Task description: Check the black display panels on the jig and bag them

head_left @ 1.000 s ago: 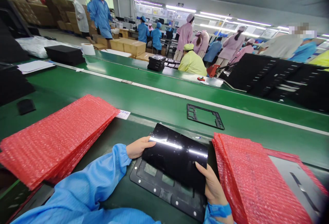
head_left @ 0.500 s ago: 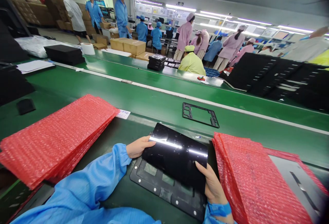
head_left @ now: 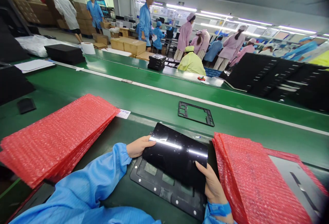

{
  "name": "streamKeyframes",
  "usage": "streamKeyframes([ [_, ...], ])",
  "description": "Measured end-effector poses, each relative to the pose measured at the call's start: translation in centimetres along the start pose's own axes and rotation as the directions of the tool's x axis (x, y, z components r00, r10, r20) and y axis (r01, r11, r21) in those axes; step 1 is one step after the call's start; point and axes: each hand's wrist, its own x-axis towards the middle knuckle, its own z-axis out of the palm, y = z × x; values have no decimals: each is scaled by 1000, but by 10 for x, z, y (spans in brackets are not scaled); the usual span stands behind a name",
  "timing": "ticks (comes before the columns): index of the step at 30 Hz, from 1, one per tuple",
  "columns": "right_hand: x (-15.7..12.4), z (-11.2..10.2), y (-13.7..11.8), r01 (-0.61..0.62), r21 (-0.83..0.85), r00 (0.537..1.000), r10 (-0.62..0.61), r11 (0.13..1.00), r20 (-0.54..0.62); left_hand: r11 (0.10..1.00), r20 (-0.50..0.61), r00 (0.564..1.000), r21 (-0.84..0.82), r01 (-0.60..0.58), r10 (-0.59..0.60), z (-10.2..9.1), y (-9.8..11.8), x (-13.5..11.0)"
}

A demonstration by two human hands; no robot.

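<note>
While your left grip point(head_left: 140, 147) and right grip point(head_left: 209, 183) clamp opposite edges of a glossy black rectangular panel point(head_left: 174, 152), the panel lies tilted over a matte black plastic fixture point(head_left: 154, 188) dotted with round white studs. You cannot tell from this view whether the two touch along the whole panel. The fingers of your left grip close on the panel's left edge, and the right grip pinches its lower right side, with the thumb on the shiny face.

A pale blue gathered sleeve point(head_left: 84, 183) runs back from the left grip, and a blue wrist strap point(head_left: 219, 209) circles the wrist behind the right grip. Just left of the left grip lies a thick stack of red bubble-wrap bags point(head_left: 56, 135), and a small white paper label point(head_left: 123, 113) sits by its far corner. Just right of the right grip, a second red bubble-wrap stack point(head_left: 246, 179) overlaps a flat grey sheet point(head_left: 295, 183). All of this rests on a green belt counter point(head_left: 144, 104). Straight ahead of the grip, well apart from it, lies an open black rectangular frame point(head_left: 195, 113). Farther on, a co-worker in a yellow-green smock point(head_left: 191, 64) sits beyond a second belt.
</note>
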Motion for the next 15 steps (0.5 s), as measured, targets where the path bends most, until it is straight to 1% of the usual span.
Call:
streamKeyframes([
  [6, -1, 1, -1, 13, 12, 1000, -13, 1000, 15, 1000, -5, 1000, 2, 11, -11, 0, 0, -1],
  [15, -4, 2, -2, 11, -2, 1000, -11, 1000, 9, 1000, 1, 1000, 10, 3, -3, 2, 2, -1],
])
